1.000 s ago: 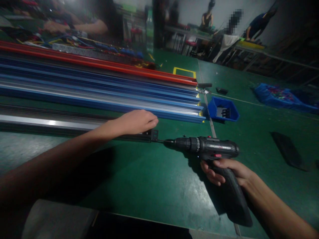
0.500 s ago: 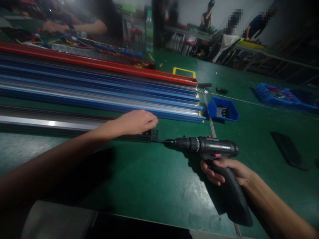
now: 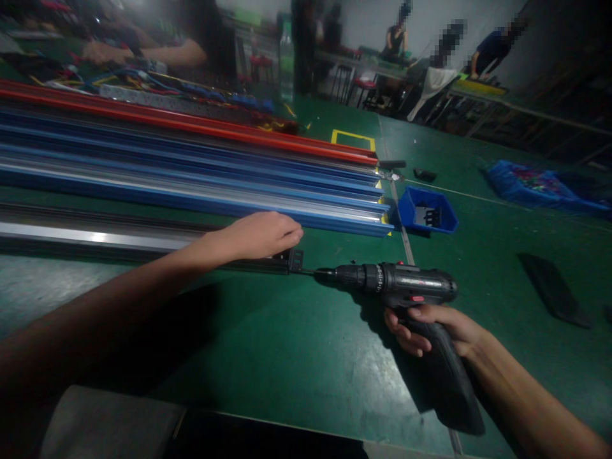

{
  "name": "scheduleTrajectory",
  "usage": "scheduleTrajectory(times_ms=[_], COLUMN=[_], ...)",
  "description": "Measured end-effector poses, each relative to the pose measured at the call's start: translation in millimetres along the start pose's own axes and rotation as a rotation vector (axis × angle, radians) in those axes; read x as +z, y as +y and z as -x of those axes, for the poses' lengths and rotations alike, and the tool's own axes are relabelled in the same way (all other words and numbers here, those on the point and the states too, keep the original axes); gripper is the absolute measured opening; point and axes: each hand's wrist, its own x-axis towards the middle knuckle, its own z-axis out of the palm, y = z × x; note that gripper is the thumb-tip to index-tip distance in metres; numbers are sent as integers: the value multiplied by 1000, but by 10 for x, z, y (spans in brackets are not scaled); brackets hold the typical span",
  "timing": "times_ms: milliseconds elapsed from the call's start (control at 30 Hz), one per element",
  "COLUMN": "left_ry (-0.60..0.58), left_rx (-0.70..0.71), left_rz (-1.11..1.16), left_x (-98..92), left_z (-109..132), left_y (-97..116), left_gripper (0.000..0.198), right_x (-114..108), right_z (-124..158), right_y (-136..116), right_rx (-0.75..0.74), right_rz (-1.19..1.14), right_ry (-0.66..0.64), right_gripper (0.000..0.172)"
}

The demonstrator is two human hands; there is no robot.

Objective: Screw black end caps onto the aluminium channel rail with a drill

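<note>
My right hand grips the handle of a black cordless drill held level over the green table. The drill's bit touches the black end piece of a long dark metal rail lying across the table. My left hand rests curled on top of that rail near its right end, pressing it down.
Behind the rail lies a stack of long blue, silver and red profiles. A small blue bin with black parts stands at their right end. A flat black piece lies at right. People work at tables in the background.
</note>
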Motion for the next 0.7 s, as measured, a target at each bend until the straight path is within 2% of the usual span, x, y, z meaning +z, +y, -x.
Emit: scheduleTrajectory(times_ms=[300,533,700], left_ry=[13,18,7], left_rx=[-1,10,2], left_rz=[0,-1,-5], left_x=[-3,5,1], left_z=[7,0,1], left_y=[3,0,1], left_gripper=[43,43,43], right_x=[15,-17,-41], right_z=[15,-8,7], right_y=[-1,27,35], right_rx=[-4,-39,-33], right_rz=[0,-47,-44], right_ry=[15,-64,-58], right_gripper=[36,33,33])
